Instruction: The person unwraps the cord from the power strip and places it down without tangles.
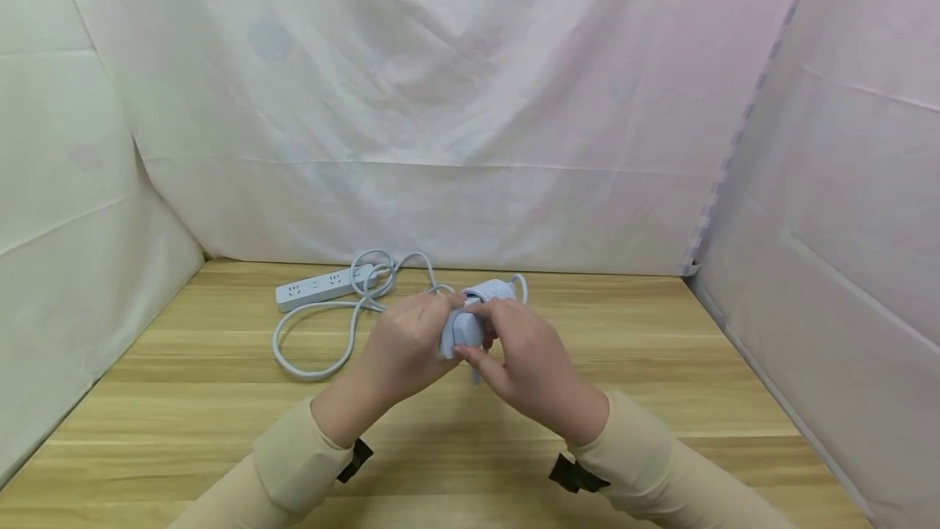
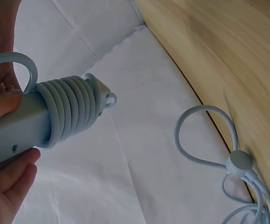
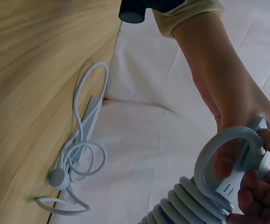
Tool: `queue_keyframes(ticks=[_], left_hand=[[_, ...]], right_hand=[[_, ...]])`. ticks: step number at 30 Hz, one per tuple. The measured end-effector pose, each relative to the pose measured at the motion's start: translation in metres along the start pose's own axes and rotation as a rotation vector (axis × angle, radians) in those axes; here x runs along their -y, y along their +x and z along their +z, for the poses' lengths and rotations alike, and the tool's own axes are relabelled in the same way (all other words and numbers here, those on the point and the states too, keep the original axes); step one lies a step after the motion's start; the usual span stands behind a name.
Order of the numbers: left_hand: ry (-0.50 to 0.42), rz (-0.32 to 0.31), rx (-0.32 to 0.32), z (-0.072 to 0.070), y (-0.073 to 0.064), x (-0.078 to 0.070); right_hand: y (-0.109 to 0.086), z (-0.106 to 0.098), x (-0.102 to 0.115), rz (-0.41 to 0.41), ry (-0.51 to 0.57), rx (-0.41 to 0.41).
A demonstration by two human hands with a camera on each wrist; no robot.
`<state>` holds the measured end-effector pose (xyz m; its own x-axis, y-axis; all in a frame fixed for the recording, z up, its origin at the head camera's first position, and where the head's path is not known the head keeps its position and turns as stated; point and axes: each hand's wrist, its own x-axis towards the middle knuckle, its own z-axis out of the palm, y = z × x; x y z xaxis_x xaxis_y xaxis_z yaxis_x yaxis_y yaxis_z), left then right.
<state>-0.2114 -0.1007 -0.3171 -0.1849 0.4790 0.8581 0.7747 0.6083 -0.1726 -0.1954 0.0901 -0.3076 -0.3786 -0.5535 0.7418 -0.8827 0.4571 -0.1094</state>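
Observation:
My left hand (image 1: 411, 337) grips a pale blue-white power strip (image 2: 20, 123) held up above the table. Its cord (image 2: 72, 112) is wound round the strip in several tight turns. With thumb and fingers, my right hand (image 1: 529, 353) pinches the plug (image 1: 467, 331) against the near end of that strip. A loop of cord bulges out from the plug to the coil, as the right wrist view shows. Fingers hide the plug's prongs, so I cannot tell how far it sits in a socket.
At the back left of the wooden table (image 1: 661, 382) lies a second power strip (image 1: 323, 291), its cord (image 1: 277, 345) in loose loops. That cord's round plug (image 3: 59, 178) lies by the table's edge. White cloth walls (image 1: 470, 104) stand behind and at both sides.

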Motion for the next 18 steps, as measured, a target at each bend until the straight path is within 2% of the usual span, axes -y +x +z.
queue_keyframes(ticks=[9,18], left_hand=[[-0.022,0.019,-0.022,0.0003,-0.0034,-0.0008],[-0.006,0.033,-0.044,0.0009,-0.0037,-0.0019]], right_hand=[[0.0006,-0.0023,-0.0011,-0.031,0.000,0.033],[-0.0002,-0.0046,-0.0041,-0.066,-0.006,0.046]])
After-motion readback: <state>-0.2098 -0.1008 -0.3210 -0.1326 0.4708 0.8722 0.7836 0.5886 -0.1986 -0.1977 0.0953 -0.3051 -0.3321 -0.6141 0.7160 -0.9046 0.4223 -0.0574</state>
